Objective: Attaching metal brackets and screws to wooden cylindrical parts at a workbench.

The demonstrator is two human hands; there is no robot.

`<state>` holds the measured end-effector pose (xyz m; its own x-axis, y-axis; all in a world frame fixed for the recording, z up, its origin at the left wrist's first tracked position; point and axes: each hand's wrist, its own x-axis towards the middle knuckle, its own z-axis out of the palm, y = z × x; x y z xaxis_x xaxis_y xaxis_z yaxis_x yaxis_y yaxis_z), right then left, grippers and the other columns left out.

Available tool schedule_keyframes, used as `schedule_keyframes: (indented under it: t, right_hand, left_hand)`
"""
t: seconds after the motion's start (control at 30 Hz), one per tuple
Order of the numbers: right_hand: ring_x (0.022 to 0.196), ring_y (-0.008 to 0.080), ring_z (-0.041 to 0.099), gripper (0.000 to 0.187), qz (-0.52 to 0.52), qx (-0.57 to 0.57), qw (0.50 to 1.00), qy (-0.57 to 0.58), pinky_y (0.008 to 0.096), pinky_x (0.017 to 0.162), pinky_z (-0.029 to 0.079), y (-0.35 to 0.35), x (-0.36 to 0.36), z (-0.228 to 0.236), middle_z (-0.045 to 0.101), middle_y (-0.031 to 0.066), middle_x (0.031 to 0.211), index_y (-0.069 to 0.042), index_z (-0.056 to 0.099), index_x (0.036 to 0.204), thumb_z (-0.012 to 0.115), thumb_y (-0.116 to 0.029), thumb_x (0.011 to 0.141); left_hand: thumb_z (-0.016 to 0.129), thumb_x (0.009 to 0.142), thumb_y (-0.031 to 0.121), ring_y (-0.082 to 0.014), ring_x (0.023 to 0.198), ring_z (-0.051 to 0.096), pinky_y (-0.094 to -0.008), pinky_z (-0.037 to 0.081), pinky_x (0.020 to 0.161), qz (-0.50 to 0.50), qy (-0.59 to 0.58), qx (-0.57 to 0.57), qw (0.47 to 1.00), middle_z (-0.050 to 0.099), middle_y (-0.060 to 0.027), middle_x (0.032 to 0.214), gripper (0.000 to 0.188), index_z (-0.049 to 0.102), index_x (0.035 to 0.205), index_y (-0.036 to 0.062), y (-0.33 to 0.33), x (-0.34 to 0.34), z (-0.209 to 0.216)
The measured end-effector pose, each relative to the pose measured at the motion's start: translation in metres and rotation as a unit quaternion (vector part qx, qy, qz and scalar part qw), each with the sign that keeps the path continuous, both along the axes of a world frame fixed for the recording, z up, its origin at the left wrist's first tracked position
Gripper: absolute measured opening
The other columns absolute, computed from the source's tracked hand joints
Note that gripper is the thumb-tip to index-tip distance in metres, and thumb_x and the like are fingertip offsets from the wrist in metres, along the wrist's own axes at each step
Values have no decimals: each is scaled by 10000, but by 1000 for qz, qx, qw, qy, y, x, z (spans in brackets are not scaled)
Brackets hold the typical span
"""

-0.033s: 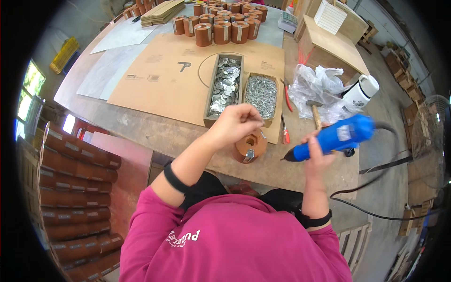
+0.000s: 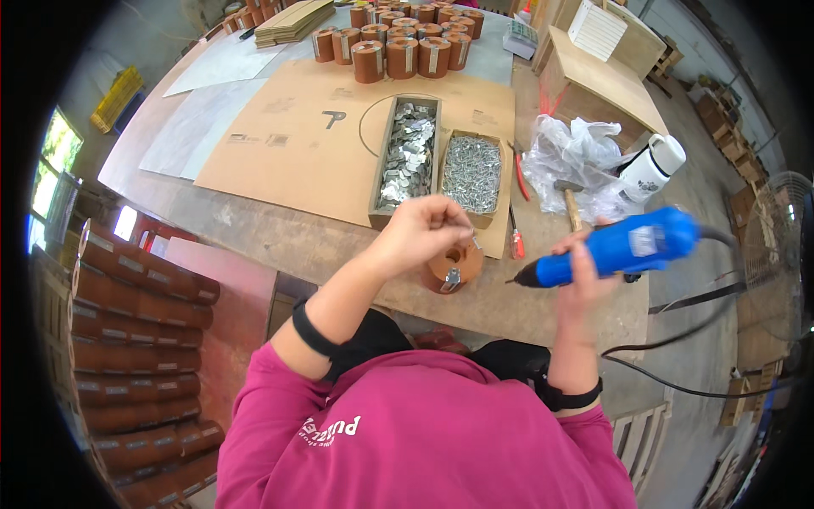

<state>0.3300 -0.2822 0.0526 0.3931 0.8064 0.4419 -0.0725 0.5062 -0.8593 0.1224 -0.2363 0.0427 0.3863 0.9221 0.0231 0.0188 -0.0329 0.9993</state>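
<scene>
Brown cylinder (image 2: 440,271) on wooden table (image 2: 509,307), close to near edge; metal tab (image 2: 452,276) on its side. Left hand (image 2: 421,229) just over it, fingertips drawn together; any small piece between them, cannot tell. Right hand (image 2: 585,276) wrapped around blue power driver (image 2: 627,246), at three o'clock. Cardboard sheet (image 2: 284,127) spread at eleven; fastener box (image 2: 483,220) toward twelve. Farther out: caged fan (image 2: 776,229) toward three, stacked cylinders (image 2: 140,343) toward nine.

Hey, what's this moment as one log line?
left hand: pinched over brown cylinder, contents unclear | right hand: gripping blue power tool, tip apart from cylinder | nearby: flat metal pieces, small fasteners, hammer
</scene>
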Motion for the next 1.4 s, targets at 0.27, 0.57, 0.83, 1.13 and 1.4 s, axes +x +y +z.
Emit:
schedule_keyframes:
  t: [0.27,0.57,0.83,1.13,1.4]
  right_hand:
    - [722,184,460,523,254,211,930,161,361,666,425,-17,-6,69,468,82,817,-22,277,1245,476,-203,796]
    - [710,153,430,518,273,185,933,145,325,665,393,-25,-25,70,455,68,807,-16,295,1247,459,-229,804]
    - [690,167,444,559,287,186,926,160,348,647,408,-27,-24,66,461,67,791,-29,265,1262,492,-226,791]
    - [675,192,476,594,318,161,929,101,367,632,433,-20,-29,72,476,82,781,-43,239,1266,539,-190,776]
    - [681,184,509,543,240,76,968,-23,340,661,451,0,-59,61,505,102,759,-4,276,1204,515,-5,716]
  left_hand:
    - [594,751,-69,-163,776,603,-273,499,709,-5,-272,-136,953,619,-110,837,142,602,884,-20,-60,-9,-22]
    - [594,762,-42,-186,758,601,-285,494,690,-21,-384,-196,902,613,-111,816,129,588,887,-9,-70,-9,-33]
    - [598,776,-2,-176,761,597,-277,489,681,-58,-384,-181,903,619,-117,839,116,587,889,-24,-75,-10,-33]
    - [606,770,3,-175,892,546,-306,453,767,-68,-130,68,987,588,-99,966,91,601,861,0,-60,-15,-19]
    - [667,620,34,-346,1095,392,-426,317,901,67,203,377,901,476,-111,1162,305,585,912,56,-55,-5,-24]
